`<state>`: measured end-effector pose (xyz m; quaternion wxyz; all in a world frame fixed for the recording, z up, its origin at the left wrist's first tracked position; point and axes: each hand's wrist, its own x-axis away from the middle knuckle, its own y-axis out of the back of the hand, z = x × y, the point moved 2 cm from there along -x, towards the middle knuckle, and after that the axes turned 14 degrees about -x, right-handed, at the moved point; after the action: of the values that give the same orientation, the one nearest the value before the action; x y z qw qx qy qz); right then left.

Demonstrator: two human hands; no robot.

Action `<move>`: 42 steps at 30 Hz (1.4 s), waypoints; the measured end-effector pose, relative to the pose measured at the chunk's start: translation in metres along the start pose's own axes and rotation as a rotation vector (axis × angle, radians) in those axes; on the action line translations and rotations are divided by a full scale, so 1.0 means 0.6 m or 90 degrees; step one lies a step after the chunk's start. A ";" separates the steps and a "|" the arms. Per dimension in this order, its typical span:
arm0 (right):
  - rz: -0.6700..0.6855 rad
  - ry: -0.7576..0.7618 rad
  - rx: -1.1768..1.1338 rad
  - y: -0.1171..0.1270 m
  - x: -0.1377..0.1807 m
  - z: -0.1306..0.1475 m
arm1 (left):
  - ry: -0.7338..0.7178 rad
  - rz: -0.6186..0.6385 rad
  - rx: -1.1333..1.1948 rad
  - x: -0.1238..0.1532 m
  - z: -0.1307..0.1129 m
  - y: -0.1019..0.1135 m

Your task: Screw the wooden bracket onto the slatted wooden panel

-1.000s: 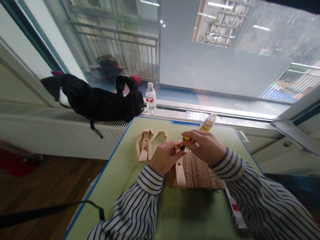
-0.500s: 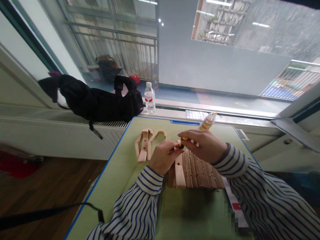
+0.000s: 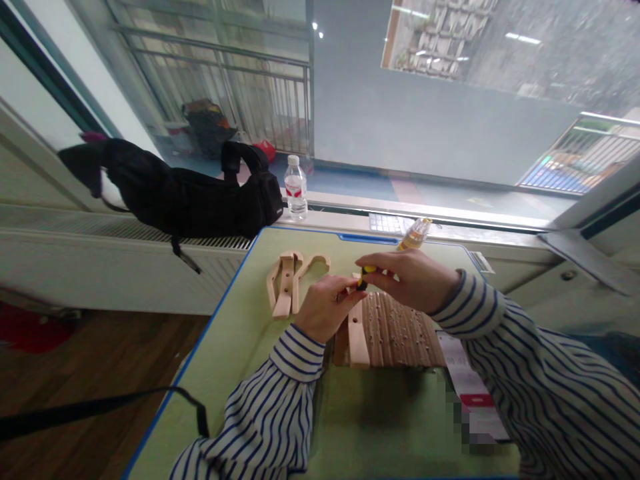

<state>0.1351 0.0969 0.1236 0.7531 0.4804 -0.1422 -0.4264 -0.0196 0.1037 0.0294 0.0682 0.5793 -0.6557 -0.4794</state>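
Observation:
My right hand (image 3: 413,279) pinches the top of a short yellow-and-black screwdriver (image 3: 365,275) between thumb and fingers. At its lower, black part, the thumb and forefinger of my left hand (image 3: 327,307) are closed around it; the tip is hidden. Below the fingers lies a pale wooden piece (image 3: 357,343) with a hole in it, resting along the left side of a brown ridged board (image 3: 400,333) dotted with small holes. To the left of my left hand, several similar wooden pieces (image 3: 287,283), some curved like hooks, lie on the green table (image 3: 240,373).
A clear bottle with yellow contents (image 3: 415,235) is at the table's far edge. A water bottle (image 3: 296,190) and a black bag (image 3: 200,200) stand on the sill. A phone (image 3: 463,367) lies right of the board, partly under my right sleeve. A black strap (image 3: 125,412) hangs at left.
The view has shifted slightly, so the table sits a little higher and more of the phone shows. Both hands keep their hold on the screwdriver; its yellow top appears turned a little.

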 end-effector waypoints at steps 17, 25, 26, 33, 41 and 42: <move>0.038 0.015 0.067 0.008 0.001 -0.002 | -0.019 0.021 0.012 -0.001 -0.003 -0.001; 0.006 0.024 0.063 0.000 0.006 -0.006 | -0.056 0.050 0.042 -0.004 -0.002 0.002; 0.001 0.024 0.063 -0.001 0.006 -0.007 | -0.056 0.052 0.046 -0.004 -0.002 0.002; -0.020 0.030 0.051 -0.005 0.006 -0.010 | -0.045 0.038 0.026 -0.002 -0.002 0.002; -0.026 0.012 0.041 -0.006 0.006 -0.006 | 0.009 -0.004 -0.002 -0.001 -0.001 0.002; -0.025 0.015 0.034 -0.006 0.007 -0.006 | 0.011 -0.002 0.000 -0.001 -0.001 0.002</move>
<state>0.1380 0.0952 0.1180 0.7330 0.5081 -0.1357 -0.4314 -0.0196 0.1036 0.0308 0.0733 0.5844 -0.6543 -0.4743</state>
